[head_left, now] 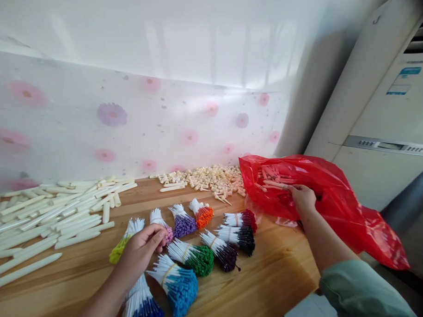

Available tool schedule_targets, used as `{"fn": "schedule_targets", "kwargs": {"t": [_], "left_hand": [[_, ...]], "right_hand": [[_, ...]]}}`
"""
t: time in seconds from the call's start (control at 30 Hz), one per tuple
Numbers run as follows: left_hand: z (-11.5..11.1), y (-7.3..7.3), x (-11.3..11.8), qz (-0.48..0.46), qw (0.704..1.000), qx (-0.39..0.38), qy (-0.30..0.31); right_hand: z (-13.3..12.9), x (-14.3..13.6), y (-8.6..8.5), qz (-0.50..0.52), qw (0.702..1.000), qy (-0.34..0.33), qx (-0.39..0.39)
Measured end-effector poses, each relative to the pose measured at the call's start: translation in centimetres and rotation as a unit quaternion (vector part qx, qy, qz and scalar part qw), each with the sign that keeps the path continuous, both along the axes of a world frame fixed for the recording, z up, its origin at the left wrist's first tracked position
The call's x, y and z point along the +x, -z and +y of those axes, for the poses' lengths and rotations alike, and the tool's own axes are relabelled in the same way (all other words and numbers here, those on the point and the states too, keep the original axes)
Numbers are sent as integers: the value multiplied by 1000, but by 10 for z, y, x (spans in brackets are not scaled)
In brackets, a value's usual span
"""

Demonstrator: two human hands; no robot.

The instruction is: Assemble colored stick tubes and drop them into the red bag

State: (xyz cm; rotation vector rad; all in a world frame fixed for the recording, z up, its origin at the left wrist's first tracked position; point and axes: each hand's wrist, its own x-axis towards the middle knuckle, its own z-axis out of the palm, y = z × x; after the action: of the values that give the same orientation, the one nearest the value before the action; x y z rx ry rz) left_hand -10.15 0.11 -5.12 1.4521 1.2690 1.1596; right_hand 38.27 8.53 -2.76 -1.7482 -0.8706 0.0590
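Note:
My right hand (303, 199) is closed on the end of a slim cream plastic pen (277, 184) at the mouth of a red plastic bag (335, 190). Similar cream pieces (270, 172) lie inside the bag. Over the table's middle, my left hand (146, 243) has its thumb and fingers pressed together; whatever they hold, if anything, is hidden. Just behind it sits a pink-tipped bundle (167, 233) of white sticks. Around it lie more banded bundles: yellow (117, 252), purple (184, 226), orange (204, 217), green (200, 260) and light blue (181, 289).
Long cream plastic tubes (57, 215) are heaped on the left of the wooden table (262, 285). Small cream plastic parts (210, 179) are piled along the flowered wall covering (189, 137). A tall white appliance (382, 123) stands behind the bag. The table's edge runs along the right.

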Motion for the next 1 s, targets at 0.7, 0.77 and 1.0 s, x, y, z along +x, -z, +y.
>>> {"fn": "schedule_targets", "kwargs": {"t": [0.7,0.77,1.0], "left_hand": [[-26,0,12,152,975,160,-27],[-31,0,10,186,957,219,-34],[-40,-1,2,194,927,289,-137]], "right_hand": [[41,-391,-26,-425,586,-682,-106],[50,-436,-19,-456,553,-685,-131],[46,-537,19,-494,523,-669,-187]]}}
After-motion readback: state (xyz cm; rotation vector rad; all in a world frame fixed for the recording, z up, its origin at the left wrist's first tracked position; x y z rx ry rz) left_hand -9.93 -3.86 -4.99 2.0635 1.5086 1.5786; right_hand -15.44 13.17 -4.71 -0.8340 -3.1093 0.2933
